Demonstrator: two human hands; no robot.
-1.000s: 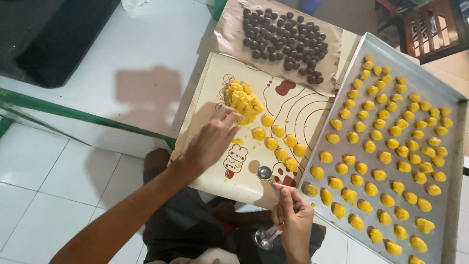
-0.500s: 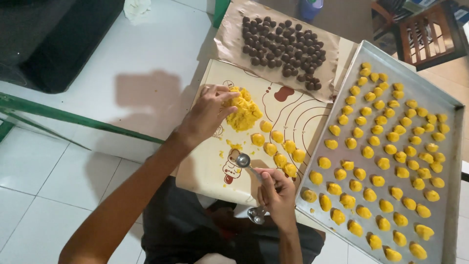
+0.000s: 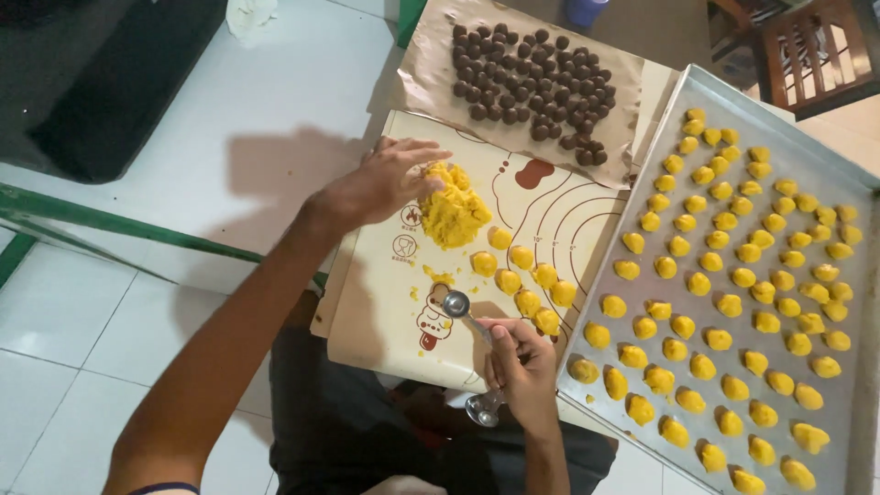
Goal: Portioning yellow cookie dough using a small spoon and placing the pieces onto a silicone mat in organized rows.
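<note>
From the head camera I take the beige silicone baking mat with brown ring markings (image 3: 385,302) as my landmark. My left hand (image 3: 385,183) rests at the mat's upper left corner, fingers loosely spread and touching the lump of yellow dough (image 3: 453,213) that sits on the mat; it grips nothing that I can see. My right hand (image 3: 522,362) is at the mat's lower edge, closed around the handle of a small double-ended metal measuring spoon (image 3: 469,316), whose upper bowl lies over the mat near a cartoon figure printed there. A curved row of small yellow dough balls (image 3: 522,280) runs across the mat, right of the lump. Just right of the mat lies a large rectangular metal baking tray (image 3: 857,302) filled with rows of similar yellow dough pieces (image 3: 724,302). Above the mat, a crinkled brown paper sheet (image 3: 422,73) carries a cluster of dark brown balls (image 3: 541,78).
</note>
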